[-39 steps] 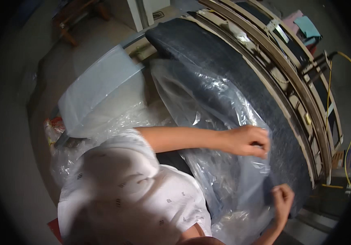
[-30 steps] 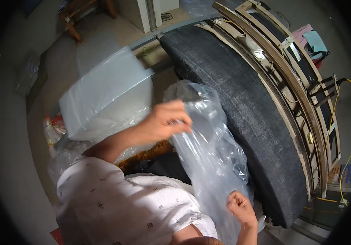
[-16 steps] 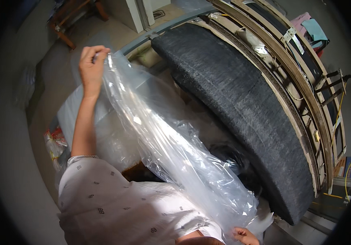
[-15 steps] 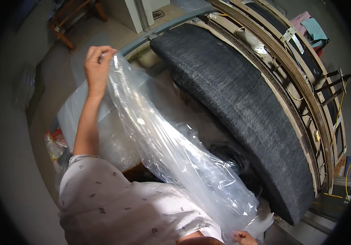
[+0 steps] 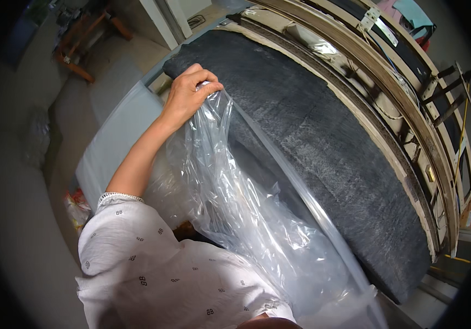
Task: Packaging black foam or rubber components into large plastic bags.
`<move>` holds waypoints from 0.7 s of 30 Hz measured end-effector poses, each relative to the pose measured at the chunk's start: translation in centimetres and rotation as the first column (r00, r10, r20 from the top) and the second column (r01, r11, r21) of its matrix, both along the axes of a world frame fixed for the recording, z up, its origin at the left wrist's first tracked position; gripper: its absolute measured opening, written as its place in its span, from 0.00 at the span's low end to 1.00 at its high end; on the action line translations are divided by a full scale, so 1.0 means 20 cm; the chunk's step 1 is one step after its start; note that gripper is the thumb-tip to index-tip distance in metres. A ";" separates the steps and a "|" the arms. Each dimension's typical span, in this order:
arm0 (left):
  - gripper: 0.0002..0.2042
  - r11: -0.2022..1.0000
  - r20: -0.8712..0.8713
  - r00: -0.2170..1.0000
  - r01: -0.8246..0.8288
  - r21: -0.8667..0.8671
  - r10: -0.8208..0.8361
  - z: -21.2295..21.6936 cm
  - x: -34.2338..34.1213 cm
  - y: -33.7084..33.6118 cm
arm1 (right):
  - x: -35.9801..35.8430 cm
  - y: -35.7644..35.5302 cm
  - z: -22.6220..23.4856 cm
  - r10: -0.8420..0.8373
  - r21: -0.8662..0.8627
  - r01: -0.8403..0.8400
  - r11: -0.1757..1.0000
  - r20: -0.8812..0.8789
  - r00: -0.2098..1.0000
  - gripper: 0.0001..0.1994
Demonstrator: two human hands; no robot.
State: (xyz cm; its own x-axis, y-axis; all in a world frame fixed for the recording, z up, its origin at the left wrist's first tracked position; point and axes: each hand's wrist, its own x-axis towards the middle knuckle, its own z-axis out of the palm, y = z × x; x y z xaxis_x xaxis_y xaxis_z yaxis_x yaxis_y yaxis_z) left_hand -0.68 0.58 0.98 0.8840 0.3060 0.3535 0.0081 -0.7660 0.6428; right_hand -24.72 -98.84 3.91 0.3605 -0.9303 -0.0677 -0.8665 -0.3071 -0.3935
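Note:
My left hand (image 5: 189, 96) is closed on the upper edge of a clear plastic sheet (image 5: 257, 219), pinching it between thumb and fingers. The gathered sheet hangs in shiny folds from that hand and runs down towards the lower right. One straight edge of it stretches taut over a dark grey, fuzzy, curved pad (image 5: 301, 126). My hand is above the far left end of this pad. My right hand is out of sight now, beyond the lower edge.
Right of the pad runs a curved wooden frame (image 5: 323, 33) with metal brackets and cords. A pale flat sheet (image 5: 117, 131) lies to the left of my arm. A wooden stand (image 5: 82, 49) is on the floor at the far left, and a red and white bag (image 5: 76, 208) lies lower down.
My left hand has moved right, carrying the plastic's edge over the dark pad. The sheet is now stretched along the pad. My right hand has gone out of view at the bottom.

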 end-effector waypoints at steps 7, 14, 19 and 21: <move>0.06 0.993 -0.015 0.999 -0.043 0.113 0.045 0.01 0.04 -0.05 | 0.83 0.56 -0.06 0.331 -0.106 -0.367 0.924 -0.256 0.908 0.24; 0.06 0.995 -0.150 0.984 -0.089 0.044 0.094 0.03 0.02 0.01 | 1.15 0.56 -0.21 0.530 -0.174 -0.542 0.822 -0.113 0.840 0.28; 0.06 1.000 -0.166 0.986 -0.023 0.016 0.026 0.03 0.14 -0.02 | 1.26 0.59 -0.22 0.544 -0.129 -0.537 0.833 0.024 0.839 0.30; 0.06 1.000 -0.110 0.994 0.018 0.007 -0.017 0.02 0.18 -0.06 | 1.26 0.55 -0.25 0.614 -0.234 -0.585 0.776 0.070 0.786 0.27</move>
State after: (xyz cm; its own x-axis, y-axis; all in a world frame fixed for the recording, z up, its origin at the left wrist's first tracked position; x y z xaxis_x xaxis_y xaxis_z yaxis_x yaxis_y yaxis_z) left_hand 3.02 -0.70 1.29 0.9229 0.2878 0.2560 0.0653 -0.7720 0.6323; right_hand 0.39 -87.84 -1.01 0.8413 -0.5105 0.1778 -0.4233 -0.8268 -0.3705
